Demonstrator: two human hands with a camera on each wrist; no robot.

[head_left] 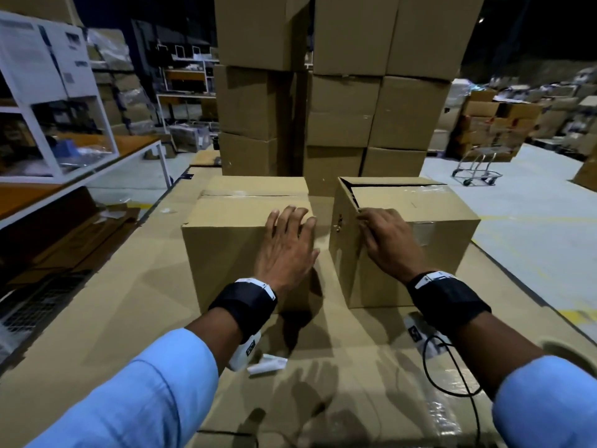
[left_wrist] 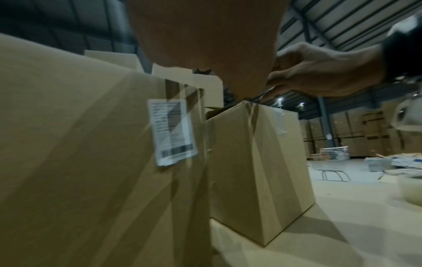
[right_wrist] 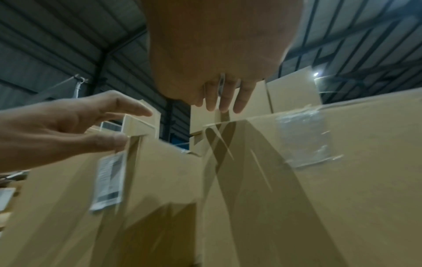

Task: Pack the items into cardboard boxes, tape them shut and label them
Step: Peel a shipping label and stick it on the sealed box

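Nearest the camera, two light-blue sleeves reach forward over a cardboard-covered surface (head_left: 135,305), where a crumpled white paper scrap (head_left: 267,364) lies under the left forearm and a roll of clear tape (left_wrist: 411,189) sits off to the right. The left hand (head_left: 286,245) lies flat with its fingers spread and straight on the near right top corner of the left box (head_left: 232,227), holding nothing; this box is taped shut and carries a white barcode label (left_wrist: 173,131) on its right side face. Just beside it, a narrow gap apart, stands the right box (head_left: 416,237), taped across its top yet with a dark slit open along its back and left edges. The right hand (head_left: 387,240) rests on that box's left top edge, fingers loosely extended and touching the flap edge, not gripping anything as far as can be seen. Behind both boxes rises a tall stack of cardboard boxes (head_left: 339,92). Farther off, a white shelving rack (head_left: 55,101) stands at left and a wheeled trolley (head_left: 478,169) at right.
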